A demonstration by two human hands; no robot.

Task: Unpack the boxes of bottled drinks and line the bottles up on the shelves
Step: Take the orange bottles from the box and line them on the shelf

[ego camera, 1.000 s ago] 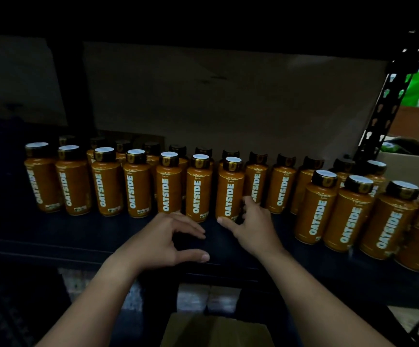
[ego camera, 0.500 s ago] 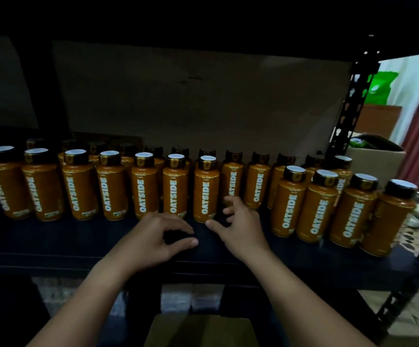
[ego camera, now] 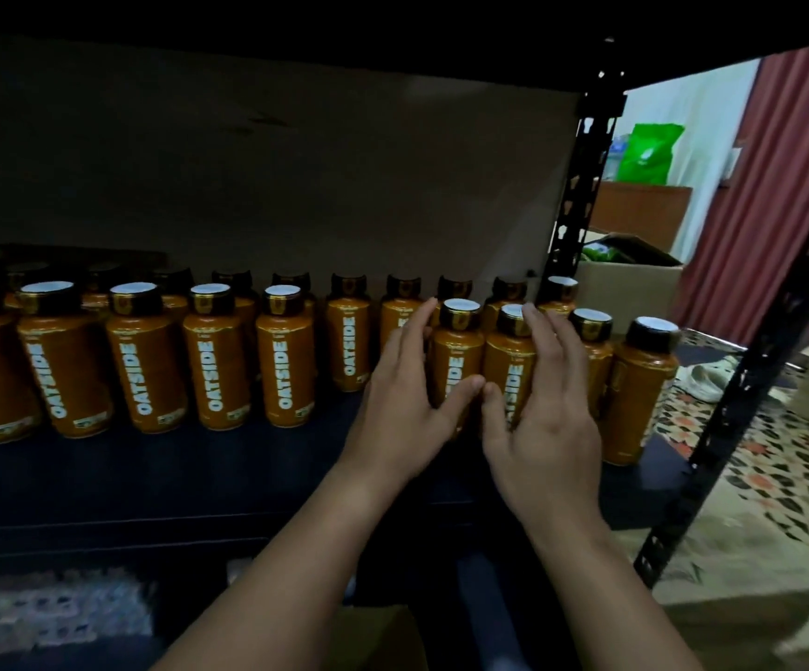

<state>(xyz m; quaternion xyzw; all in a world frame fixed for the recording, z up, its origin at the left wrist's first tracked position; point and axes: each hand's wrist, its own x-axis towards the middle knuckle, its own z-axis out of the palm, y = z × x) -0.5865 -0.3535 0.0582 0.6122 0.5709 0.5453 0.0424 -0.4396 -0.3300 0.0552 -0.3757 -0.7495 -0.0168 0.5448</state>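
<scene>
I see my left hand (ego camera: 404, 404) and right hand (ego camera: 545, 418) both up against two orange bottles standing side by side on the dark shelf (ego camera: 199, 481). My left grip curls round the left bottle (ego camera: 458, 355), fingers reaching behind it and thumb across its front. My right grip wraps the right bottle (ego camera: 509, 365) the same way, fingers over its shoulder near the cap, thumb on the label. The two thumbs almost meet between the bottles. These two stand a little forward of the back row (ego camera: 349, 346), with two more bottles (ego camera: 639, 389) just to their right near the black shelf post (ego camera: 581, 186). To the left, a front row of bottles (ego camera: 141, 370) runs along the shelf, labels facing me. Beyond the post I see a cardboard box (ego camera: 630, 293), a green bag (ego camera: 646, 152) and a red curtain (ego camera: 780, 186).
</scene>
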